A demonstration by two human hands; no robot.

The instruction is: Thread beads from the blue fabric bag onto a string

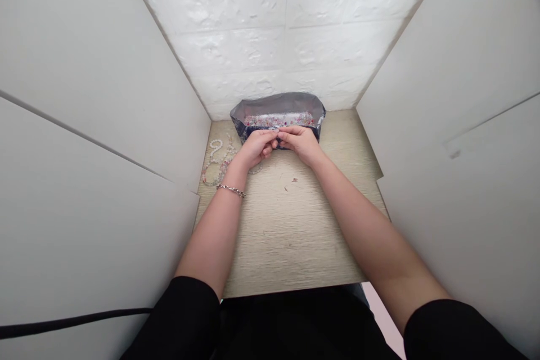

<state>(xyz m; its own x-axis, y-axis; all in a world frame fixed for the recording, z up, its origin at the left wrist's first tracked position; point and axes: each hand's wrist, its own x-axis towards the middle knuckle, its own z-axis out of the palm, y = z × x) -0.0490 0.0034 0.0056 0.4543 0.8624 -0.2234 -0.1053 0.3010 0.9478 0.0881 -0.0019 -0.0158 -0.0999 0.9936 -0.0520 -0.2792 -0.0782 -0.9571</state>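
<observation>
Two bare hands, the left hand (258, 145) and the right hand (300, 143), touch at the fingertips in front of a dark bag (280, 102). Their fingers are bent in close, but I cannot tell if they are pinched tight or have hold of something small. The bag's top is wide open, and lots of tiny pink, red and clear beads (280, 121) lie inside. Near the left arm, strings of beads (210, 177) lie curled on the wooden table (291, 242).
</observation>
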